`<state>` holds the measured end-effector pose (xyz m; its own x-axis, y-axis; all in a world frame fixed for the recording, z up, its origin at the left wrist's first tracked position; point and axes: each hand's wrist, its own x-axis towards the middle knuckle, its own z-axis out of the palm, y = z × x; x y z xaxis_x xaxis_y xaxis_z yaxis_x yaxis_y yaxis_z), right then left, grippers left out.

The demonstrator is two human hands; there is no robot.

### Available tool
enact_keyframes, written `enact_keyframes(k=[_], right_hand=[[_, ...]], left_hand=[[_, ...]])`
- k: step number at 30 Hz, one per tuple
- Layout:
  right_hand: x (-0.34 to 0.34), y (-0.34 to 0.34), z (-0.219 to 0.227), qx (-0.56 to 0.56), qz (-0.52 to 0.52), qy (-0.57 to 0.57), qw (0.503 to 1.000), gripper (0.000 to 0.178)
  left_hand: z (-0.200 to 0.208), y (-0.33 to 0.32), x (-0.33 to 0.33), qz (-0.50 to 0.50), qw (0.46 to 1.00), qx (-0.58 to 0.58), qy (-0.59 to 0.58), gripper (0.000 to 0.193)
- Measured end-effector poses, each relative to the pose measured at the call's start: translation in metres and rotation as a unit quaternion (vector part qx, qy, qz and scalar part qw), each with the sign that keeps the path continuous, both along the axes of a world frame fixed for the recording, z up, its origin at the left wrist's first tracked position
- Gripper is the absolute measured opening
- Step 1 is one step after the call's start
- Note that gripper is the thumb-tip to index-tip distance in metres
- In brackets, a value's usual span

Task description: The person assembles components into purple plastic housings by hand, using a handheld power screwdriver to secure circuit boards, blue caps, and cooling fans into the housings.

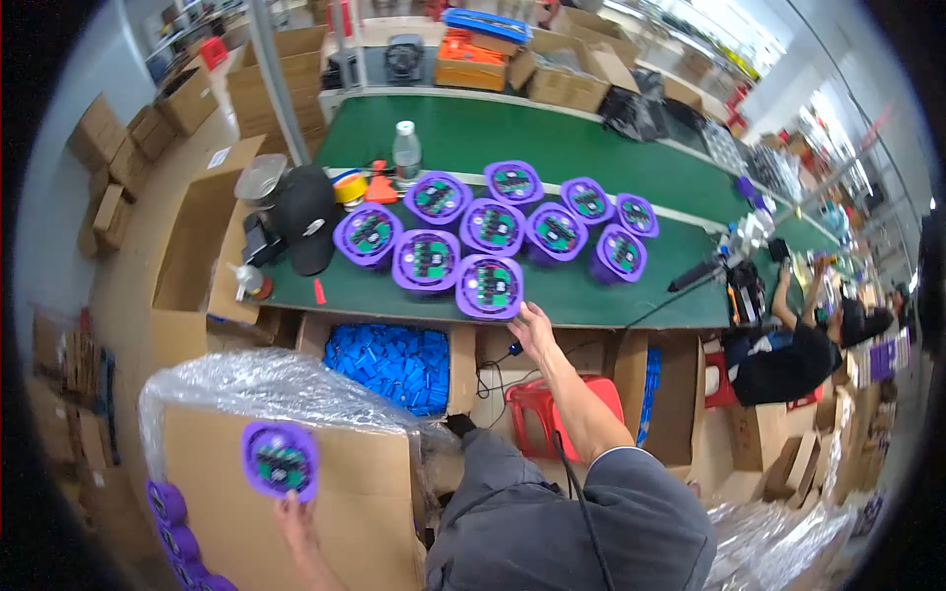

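One purple cup point(280, 461): just beyond the left hand point(296, 517), board side up, above the cardboard box point(370, 502).
Left hand: clamped on that cup's near rim.
Second cup point(490, 288): on green table point(680, 307), at front edge, just left of the right hand point(535, 333).
Right hand: fingertips at its rim; can't tell if gripping.

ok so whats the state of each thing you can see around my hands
Left hand: fingers at the near purple unit's edge
Near purple unit: circuit side up; lifted or resting, cannot tell
Right hand: at the front bench unit's edge; grip unclear
Front bench unit: on the bench, circuit exposed
Clear bottle: upright, capped
Blue-parts box: open, holding many blue pieces
Red stool: partly behind right forearm
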<state>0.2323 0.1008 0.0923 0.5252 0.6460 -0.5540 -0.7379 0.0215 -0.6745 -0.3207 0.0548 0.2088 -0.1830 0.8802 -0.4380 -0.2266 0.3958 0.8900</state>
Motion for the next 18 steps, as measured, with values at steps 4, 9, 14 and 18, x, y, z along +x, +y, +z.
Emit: enact_keyframes(k=[4, 9, 14, 18], right_hand=[[0.009, -0.06, 0.018, -0.022, -0.014, 0.026, 0.999, 0.061], [0.023, -0.19, 0.013, -0.084, -0.01, 0.049, 0.995, 0.054], [0.009, -0.253, 0.019, -0.106, -0.062, 0.082, 0.989, 0.045], [0.009, -0.278, 0.017, -0.132, -0.054, 0.069, 0.987, 0.038]], left_hand=[[0.012, 0.054, 0.175, -0.269, 0.959, -0.026, -0.08, 0.032], [-0.012, 0.042, 0.377, -0.458, 0.861, -0.128, -0.18, 0.026], [-0.084, 0.035, 0.509, -0.451, 0.867, -0.151, -0.15, 0.011], [-0.119, 0.048, 0.553, -0.374, 0.91, -0.152, -0.091, 0.01]])
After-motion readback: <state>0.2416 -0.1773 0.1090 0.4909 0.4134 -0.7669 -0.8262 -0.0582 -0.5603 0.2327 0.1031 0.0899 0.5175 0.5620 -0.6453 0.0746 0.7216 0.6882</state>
